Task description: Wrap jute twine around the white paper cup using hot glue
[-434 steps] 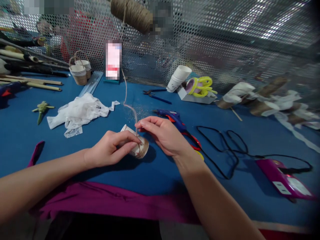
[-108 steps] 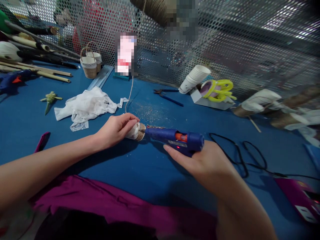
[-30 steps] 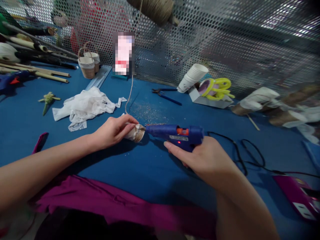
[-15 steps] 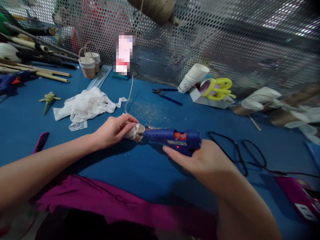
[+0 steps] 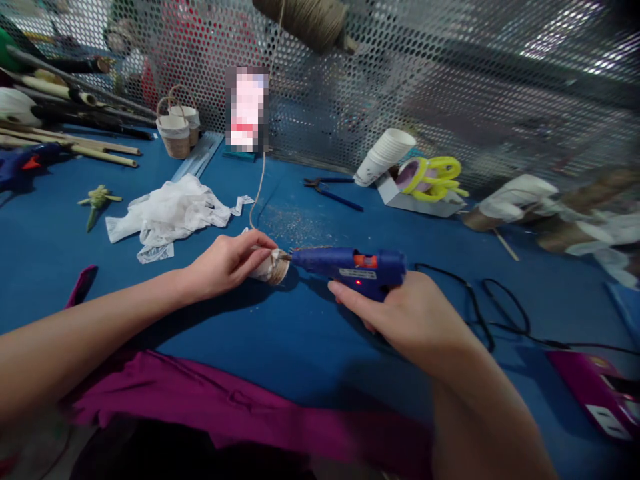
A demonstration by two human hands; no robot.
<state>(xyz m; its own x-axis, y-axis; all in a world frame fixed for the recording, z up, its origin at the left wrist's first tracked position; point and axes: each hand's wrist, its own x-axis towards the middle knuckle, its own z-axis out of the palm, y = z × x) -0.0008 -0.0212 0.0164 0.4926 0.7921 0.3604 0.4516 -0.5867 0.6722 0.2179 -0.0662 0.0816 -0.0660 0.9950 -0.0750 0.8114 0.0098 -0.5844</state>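
My left hand is closed round a small paper cup lying on its side on the blue table, its base end wound with brown twine. A strand of twine runs up from the cup to a spool hanging above. My right hand grips a blue hot glue gun. Its nozzle touches the cup's twine-wrapped end, and a red light glows on its body.
White lace cloth lies left of the cup. Pliers, stacked white cups and yellow scissors sit at the back by a perforated metal screen. The gun's black cord loops right toward a purple power strip. Bamboo sticks and twine-wrapped cups lie far left.
The glue gun's nozzle has shifted slightly up along the cup's wrapped end. My left hand keeps the cup in place. Much earlier my right hand held the twine, not the gun.
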